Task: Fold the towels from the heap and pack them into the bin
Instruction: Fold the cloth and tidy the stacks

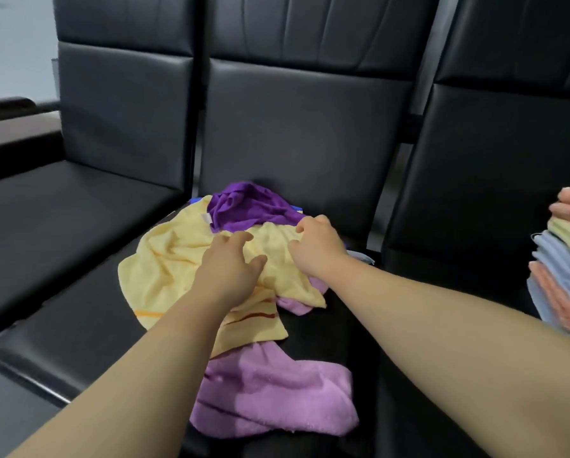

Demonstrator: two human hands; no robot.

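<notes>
while the left hand (pixel 230 266) lies spread on the yellow towel (pixel 164 259), the right hand (pixel 316 246) pinches its far edge.

Yellow orange-striped towel (pixel 164 259), dark purple towel (pixel 244 204), lilac towel (pixel 270 391), black seats (pixel 293 133)

We look from head height, forward and down, at the black bench (pixel 296 153). We sit close; its front edge runs beneath us.

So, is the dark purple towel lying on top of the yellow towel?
Yes, the dark purple towel overlaps the far edge of the yellow towel, covering part of it at the back of the heap.
</notes>
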